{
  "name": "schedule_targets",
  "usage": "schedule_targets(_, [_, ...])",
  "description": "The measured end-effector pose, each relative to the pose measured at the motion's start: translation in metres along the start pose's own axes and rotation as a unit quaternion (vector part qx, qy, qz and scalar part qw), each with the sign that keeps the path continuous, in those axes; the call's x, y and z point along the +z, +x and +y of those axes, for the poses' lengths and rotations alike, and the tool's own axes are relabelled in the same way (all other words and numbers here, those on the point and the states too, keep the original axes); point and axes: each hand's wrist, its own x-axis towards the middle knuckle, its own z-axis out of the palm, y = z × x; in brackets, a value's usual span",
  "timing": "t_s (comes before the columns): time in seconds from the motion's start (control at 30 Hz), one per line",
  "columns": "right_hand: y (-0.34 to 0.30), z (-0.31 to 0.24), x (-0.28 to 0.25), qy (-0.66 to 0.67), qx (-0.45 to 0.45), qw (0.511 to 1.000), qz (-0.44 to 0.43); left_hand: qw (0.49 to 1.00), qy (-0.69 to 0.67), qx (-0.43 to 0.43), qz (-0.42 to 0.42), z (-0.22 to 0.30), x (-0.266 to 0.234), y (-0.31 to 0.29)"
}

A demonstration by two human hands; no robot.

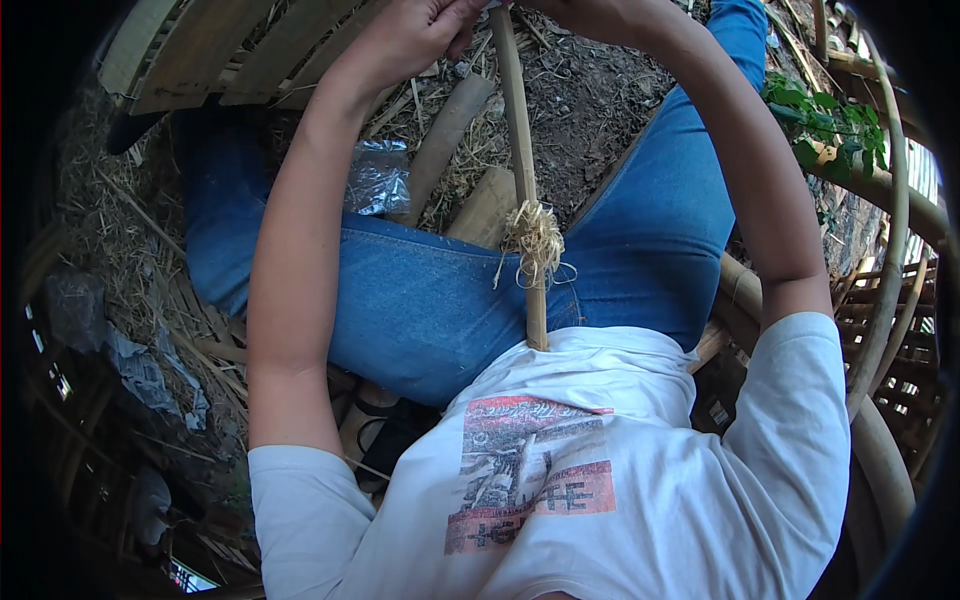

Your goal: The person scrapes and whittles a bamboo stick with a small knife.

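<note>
A white printed T-shirt (600, 460) fills the lower centre; the wooden stick (517, 130) (pale shavings (538, 238) clumped low on it) runs to top centre, near the left hand (440, 25) and right hand (600, 12), each grip's state cropped beyond telling.

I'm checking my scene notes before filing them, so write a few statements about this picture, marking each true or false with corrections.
1. A long, thin, light-brown wooden strip ends at the hem of a white, printed cloth T-shirt. True.
2. Pale, curly, fibrous shavings cluster at the picture's upper edge. False: the shavings cluster on the strip's lower part.
3. Clear, crinkled plastic wrapping lies left of the strip. True.
4. Green, leafy foliage shows on the picture's left. False: the foliage is on the right.
5. The left grip and right grip rest on the T-shirt. False: both are at the upper edge, near the strip.
</note>
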Motion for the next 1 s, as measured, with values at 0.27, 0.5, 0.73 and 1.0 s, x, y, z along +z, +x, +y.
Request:
schedule_targets(0.27, [-0.017,-0.013,0.002,0.021,0.030,0.999,-0.028,0.999,0.028,0.007,-0.021,-0.002,0.006,-0.009])
schedule_targets(0.5, [-0.030,-0.024,0.008,0.031,0.041,0.999,-0.016,0.999,0.010,0.003,-0.047,-0.006,0.012,-0.022])
schedule_targets(0.73, [-0.064,-0.031,0.032,0.037,-0.001,0.999,0.005,0.999,-0.018,0.037,-0.022,-0.011,0.041,-0.053])
schedule_targets(1.0, [-0.079,-0.044,0.046,-0.013,0.019,0.999,0.024,0.997,0.022,0.073,0.009,-0.019,0.056,-0.071])
